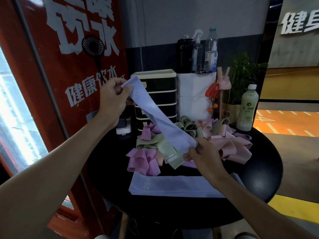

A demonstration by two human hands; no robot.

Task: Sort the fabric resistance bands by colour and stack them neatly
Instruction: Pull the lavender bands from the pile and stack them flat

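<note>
**Visitor:** What's the surface like?

**Onlooker:** A round black table, glossy. I call the edge nearest the person six o'clock. At six lies a flat stack of blue bands, edges squared, with a pale "20" near its left end.

**Visitor:** And the one being handled?

**Onlooker:** A blue band hangs stretched in the air, slanting from about ten o'clock down to the centre. The left hand pinches its upper end between thumb and curled fingers. The right hand grips the lower end, just above the heap.

**Visitor:** Heap?

**Onlooker:** A loose tangle from the centre out towards two o'clock. There are purple bands at the near left, green bands through the middle and pink bands on the right, all looped over one another.

**Visitor:** What stands at the back?

**Onlooker:** At eleven, a black drawer unit with cream trim, and a small white device just beside it at ten. At twelve, a white box carries a black bottle, a spray bottle and a clear water bottle. At one there is a potted plant, and at two a milky bottle with a white cap.

**Visitor:** And the room?

**Onlooker:** Dim. At nine o'clock stands a red panel with big white characters, and a little black fan in front of it. Behind the table the wall is grey above and dark below. Off at three the floor is orange with white marks, and a yellow strip runs at four.
</note>
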